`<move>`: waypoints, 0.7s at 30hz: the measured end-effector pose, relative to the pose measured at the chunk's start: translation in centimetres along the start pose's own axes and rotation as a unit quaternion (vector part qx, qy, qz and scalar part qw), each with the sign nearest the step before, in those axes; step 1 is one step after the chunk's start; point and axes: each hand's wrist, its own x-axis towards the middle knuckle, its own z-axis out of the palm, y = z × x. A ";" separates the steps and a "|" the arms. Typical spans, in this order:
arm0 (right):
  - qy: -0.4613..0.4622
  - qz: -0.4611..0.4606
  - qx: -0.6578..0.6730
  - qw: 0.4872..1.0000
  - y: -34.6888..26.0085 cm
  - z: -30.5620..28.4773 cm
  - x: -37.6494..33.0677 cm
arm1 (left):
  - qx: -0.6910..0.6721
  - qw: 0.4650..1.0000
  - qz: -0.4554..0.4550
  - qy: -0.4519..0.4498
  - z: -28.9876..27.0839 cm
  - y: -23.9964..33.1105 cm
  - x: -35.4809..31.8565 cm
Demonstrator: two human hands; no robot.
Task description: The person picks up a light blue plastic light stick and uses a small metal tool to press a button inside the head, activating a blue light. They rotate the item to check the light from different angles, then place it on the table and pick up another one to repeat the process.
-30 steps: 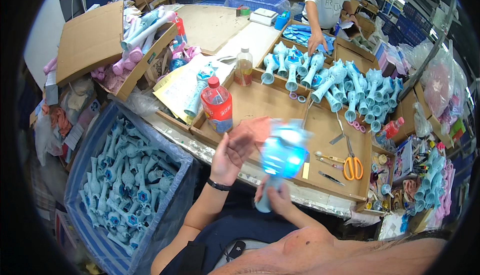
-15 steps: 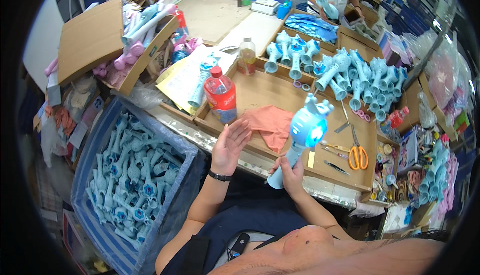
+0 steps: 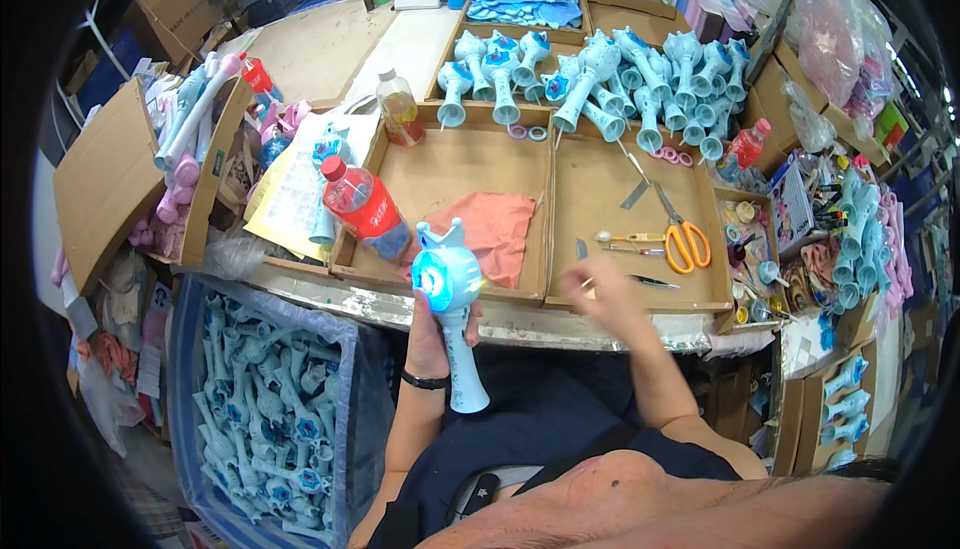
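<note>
My left hand point(image 3: 428, 344) is wrapped round the handle of a light-blue toy wand point(image 3: 462, 359). The wand stands nearly upright, its round, crown-topped head glowing blue-white. A salmon-coloured cloth point(image 3: 500, 239) lies in the cardboard tray behind it. Over the front edge of the tray's right part is my right hand point(image 3: 612, 299), blurred by motion, so its grip is unclear. Close to it lie a small brush point(image 3: 625, 238), a dark slim tool point(image 3: 655, 282) and orange-handled scissors point(image 3: 687, 247).
Left of me, a blue-lined bin point(image 3: 350, 399) holds several similar wands. More wands point(image 3: 600, 79) are heaped behind the tray. A red-labelled bottle point(image 3: 365, 207) leans at the tray's left side, with a clear bottle point(image 3: 400, 109) behind. Paint pots point(image 3: 745, 212) fill a box at right.
The lit wand has passed from my right hand to my left and turned. My right hand has moved off toward the small tools. The whole view has shifted to the right.
</note>
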 end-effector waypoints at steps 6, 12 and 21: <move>0.072 0.111 -0.285 0.950 9.9 -5.7 2.5 | -0.035 0.998 -0.039 -0.028 -0.1 0.3 -0.2; -0.058 0.201 -0.335 0.919 11.4 -5.4 2.2 | -0.040 0.998 -0.042 -0.006 -0.1 0.1 -0.2; -0.032 0.209 -0.292 0.933 11.9 -4.3 1.9 | -0.071 0.994 -0.073 -0.036 -0.1 0.3 -0.2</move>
